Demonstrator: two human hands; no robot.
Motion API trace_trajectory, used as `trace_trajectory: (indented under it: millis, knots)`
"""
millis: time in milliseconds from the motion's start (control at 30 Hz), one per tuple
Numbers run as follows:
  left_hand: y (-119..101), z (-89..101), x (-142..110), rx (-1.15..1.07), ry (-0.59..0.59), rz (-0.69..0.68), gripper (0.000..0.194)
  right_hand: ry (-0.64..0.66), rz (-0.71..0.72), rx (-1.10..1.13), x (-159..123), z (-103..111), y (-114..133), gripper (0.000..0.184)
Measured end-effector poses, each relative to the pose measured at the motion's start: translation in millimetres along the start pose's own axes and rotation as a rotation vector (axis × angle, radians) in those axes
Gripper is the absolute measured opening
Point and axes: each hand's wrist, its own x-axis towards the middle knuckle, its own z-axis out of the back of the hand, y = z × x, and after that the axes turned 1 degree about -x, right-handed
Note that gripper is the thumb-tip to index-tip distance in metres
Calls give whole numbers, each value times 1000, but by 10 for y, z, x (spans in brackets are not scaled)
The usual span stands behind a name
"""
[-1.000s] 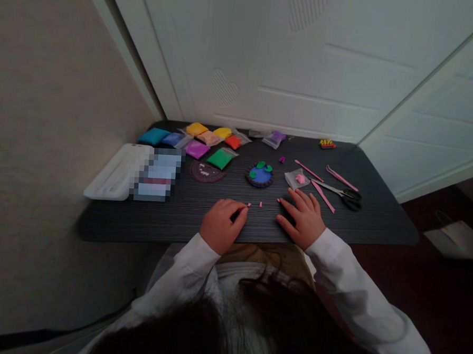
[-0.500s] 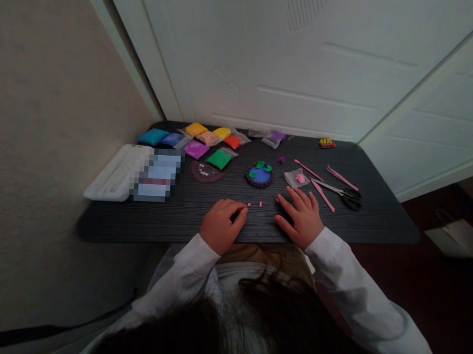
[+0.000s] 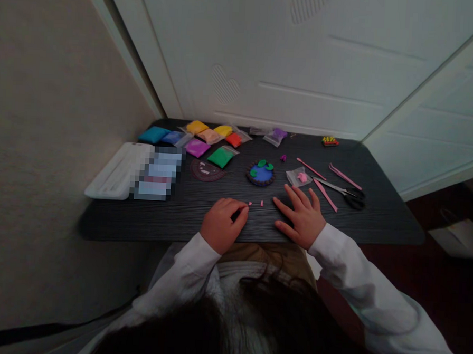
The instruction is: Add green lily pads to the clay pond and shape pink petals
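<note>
My left hand (image 3: 223,224) rests at the table's near side, thumb and forefinger pinched together. A tiny pink clay piece (image 3: 250,203) shows at those fingertips. Just right of it a second small pink clay piece (image 3: 262,203) lies loose. My right hand (image 3: 301,215) is spread low over the table, forefinger stretched toward the loose piece without touching it; what is under that fingertip is hidden. Beyond the hands sits a round blue clay disc (image 3: 262,174) with a dark brown beaded rim and several green leaf shapes. Pink clay (image 3: 302,177) lies on a clear bag beyond my right fingers.
Scissors (image 3: 349,193) and pink modelling tools (image 3: 326,196) lie at right. Colored clay packets, including a green one (image 3: 220,156), line the back left. A white tray (image 3: 117,173), a blurred-out panel (image 3: 159,174) and a clear round template (image 3: 207,171) are at left.
My right forefinger has slid slightly left, and the pink bit that showed at its tip is now out of sight. My left hand keeps its pinch.
</note>
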Motion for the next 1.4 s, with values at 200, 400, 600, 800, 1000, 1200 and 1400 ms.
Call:
trace_trajectory:
  millis: [200, 400, 600, 800, 1000, 1200, 1400]
  knots:
    - [0, 4, -7, -2, 0, 0, 18, 17, -38, -32, -7, -15, -14, 58]
    - [-1, 0, -4, -2, 1, 2, 18, 17, -32, -16, -2, -21, -20, 57]
    - [-3, 4, -2, -1, 1, -2, 18, 12, 18, 1, -13, -11, 20, 57]
    - [-11, 11, -12, -2, 9, 4, 19, 10, -46, -2, -10, -6, 4, 58]
    - [-11, 8, -2, 0, 2, 0, 18, 27, 9, 20, 2, -14, -1, 58]
    - [-2, 0, -6, -5, 7, 3, 18, 28, 10, 19, 6, -3, 1, 60]
    - [4, 0, -11, -21, -7, -3, 17, 22, -40, 16, 16, -33, -16, 60]
